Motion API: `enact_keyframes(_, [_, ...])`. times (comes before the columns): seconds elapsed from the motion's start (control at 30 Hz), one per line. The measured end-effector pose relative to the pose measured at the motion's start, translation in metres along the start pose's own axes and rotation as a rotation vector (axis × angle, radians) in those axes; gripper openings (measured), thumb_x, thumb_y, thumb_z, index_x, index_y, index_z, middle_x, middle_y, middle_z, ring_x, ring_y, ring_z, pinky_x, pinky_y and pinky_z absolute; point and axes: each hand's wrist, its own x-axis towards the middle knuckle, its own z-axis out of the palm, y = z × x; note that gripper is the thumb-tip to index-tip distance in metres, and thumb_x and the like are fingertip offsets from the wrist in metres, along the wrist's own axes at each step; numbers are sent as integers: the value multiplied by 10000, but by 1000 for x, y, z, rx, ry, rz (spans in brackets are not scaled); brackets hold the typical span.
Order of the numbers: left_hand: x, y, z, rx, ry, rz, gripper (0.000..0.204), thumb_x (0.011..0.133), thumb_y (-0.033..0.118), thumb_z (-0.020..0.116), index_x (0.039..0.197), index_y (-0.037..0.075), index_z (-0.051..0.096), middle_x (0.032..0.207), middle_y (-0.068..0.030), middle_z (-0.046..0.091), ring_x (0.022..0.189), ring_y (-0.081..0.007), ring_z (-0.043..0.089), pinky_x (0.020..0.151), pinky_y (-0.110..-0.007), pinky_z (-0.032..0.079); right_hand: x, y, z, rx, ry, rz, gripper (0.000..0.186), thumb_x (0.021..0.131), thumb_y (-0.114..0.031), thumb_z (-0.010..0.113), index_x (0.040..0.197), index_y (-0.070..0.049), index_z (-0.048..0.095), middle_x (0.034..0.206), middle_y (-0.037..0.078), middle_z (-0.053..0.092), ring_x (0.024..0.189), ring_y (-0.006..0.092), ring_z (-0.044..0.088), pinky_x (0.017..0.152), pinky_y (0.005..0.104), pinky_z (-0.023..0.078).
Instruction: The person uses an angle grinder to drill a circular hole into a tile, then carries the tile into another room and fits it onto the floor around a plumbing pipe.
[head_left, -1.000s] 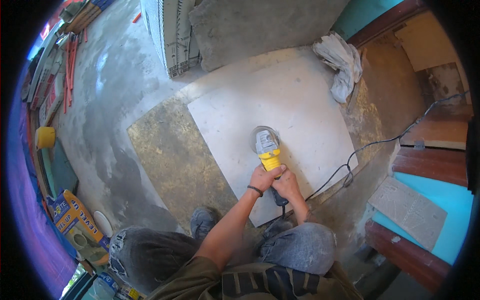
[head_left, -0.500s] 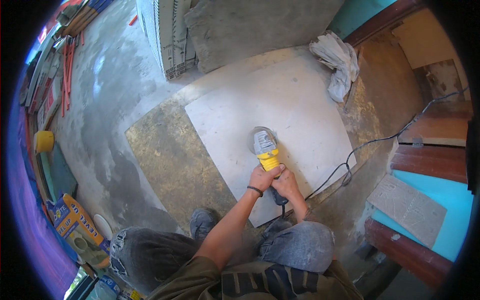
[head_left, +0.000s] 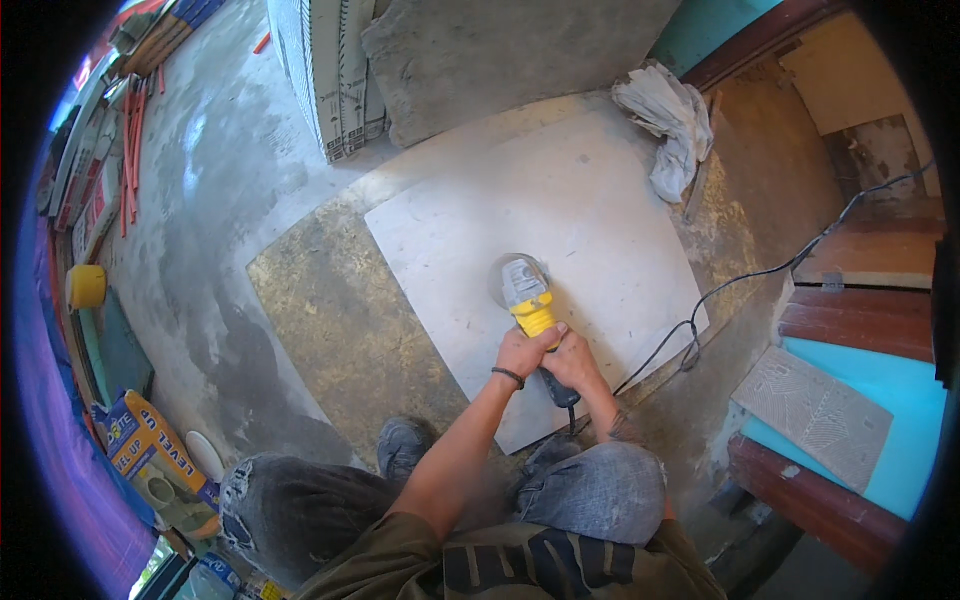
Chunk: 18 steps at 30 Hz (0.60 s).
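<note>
A yellow and grey angle grinder [head_left: 531, 303] is held over a large pale tile [head_left: 590, 240] lying on the floor. My left hand [head_left: 522, 350] wraps the yellow body just behind the grinder's head, a dark band on its wrist. Behind it, my right hand [head_left: 574, 362] closes round the black rear handle. The grinder's round disc shows at the head's left edge, over the middle of the tile; whether it touches the surface I cannot tell. Its black cord [head_left: 720, 287] leaves the handle and runs off to the right.
Under the tile lies a stained yellowish board [head_left: 340, 300]. At the back stand a tall carton [head_left: 345, 90] and a grey slab [head_left: 500, 60]. A crumpled whitish sack [head_left: 680, 130] rests on the far right corner. A tile piece [head_left: 815, 415] sits on turquoise steps; a bag [head_left: 160, 450] stands left.
The grinder, with both hands on it, has shifted very slightly left in the picture, and its head is tilted a little more to the left. Both hands keep their grip.
</note>
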Motion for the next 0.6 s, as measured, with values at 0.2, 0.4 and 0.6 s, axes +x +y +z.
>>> enact_keyframes(0.2, [-15,35,5,116,-2,-122,482,833,401,806,1055,-17,714,953,-74,725,833,-131,659,740,-305,532,2,10,-4,5,-30,-9,576,725,-354,794,1133,23,644,1073,265,700,1024,409,681,860,446,544])
enact_keyframes(0.4, [-6,-9,-2,93,28,50,505,822,448,791,1044,0,724,961,-94,748,861,-165,704,776,-315,546,-9,13,17,77,51,-35,532,733,-331,791,1119,7,651,1029,250,708,999,414,684,841,447,546])
enact_keyframes(0.6, [-8,2,-1,24,-2,27,452,864,367,786,1071,-25,693,973,-71,720,856,-134,654,768,-302,531,-6,9,14,70,49,-39,506,754,-325,775,1115,5,648,1025,256,706,996,420,682,836,456,545])
